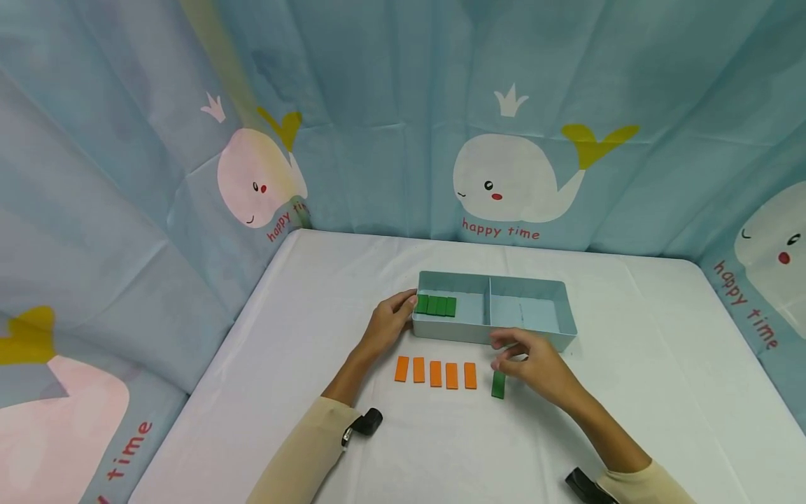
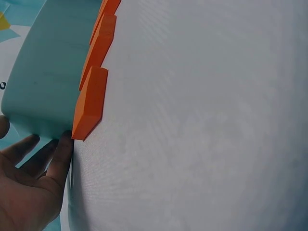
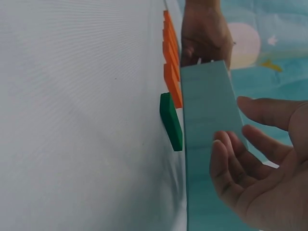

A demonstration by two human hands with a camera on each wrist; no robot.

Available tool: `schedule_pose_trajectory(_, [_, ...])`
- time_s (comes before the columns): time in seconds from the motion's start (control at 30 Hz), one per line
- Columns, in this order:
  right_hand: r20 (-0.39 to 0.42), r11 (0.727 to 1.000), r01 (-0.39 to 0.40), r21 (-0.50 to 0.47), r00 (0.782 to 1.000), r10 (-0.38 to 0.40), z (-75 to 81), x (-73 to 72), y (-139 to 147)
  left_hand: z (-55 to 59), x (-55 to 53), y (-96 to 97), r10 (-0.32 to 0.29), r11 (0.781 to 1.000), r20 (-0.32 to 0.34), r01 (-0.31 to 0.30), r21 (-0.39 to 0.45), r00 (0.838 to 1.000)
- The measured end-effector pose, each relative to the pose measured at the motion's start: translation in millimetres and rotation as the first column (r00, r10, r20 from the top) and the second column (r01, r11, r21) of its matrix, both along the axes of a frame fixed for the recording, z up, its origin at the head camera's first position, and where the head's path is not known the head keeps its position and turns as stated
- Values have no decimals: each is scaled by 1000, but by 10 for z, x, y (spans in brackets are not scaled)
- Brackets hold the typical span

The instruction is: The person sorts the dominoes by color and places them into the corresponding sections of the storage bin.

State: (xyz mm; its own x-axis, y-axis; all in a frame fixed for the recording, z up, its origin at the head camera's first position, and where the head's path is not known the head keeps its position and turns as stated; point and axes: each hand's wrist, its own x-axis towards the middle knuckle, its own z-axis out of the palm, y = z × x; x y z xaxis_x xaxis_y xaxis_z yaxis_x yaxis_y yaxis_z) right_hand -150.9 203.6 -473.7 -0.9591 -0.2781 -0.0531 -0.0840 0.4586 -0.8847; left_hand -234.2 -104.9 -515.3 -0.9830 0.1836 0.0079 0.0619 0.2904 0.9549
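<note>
A light blue two-compartment box (image 1: 450,329) stands on the table. My left hand (image 1: 387,323) is at its left end, and in the left wrist view the fingertips of the left hand (image 2: 33,187) touch the box wall. Several green tiles (image 1: 441,306) lie side by side in the left compartment. My right hand (image 1: 535,364) hovers near the box's front wall with thumb and fingers apart, holding nothing. Just below it, one green tile (image 1: 498,385) lies on the table. To its left, several orange tiles (image 1: 436,374) form a row in front of the box.
A white cloth (image 1: 441,448) covers the table. Blue curtains (image 1: 390,168) printed with whales hang behind and at the sides. The right compartment (image 1: 525,311) of the box lies beyond the right hand, past a thin divider.
</note>
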Motion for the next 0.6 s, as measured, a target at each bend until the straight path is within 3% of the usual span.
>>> schedule_pose_trajectory(0.27, [66, 1000, -16, 7, 998, 16, -40, 29, 51, -4, -7, -3, -6, 1000, 7, 6, 5, 1000])
schedule_pose_trajectory(0.6, [61, 997, -31, 65, 998, 27, -113, 49, 86, -15, -9, -4, -6, 1000, 2, 6, 21, 1000])
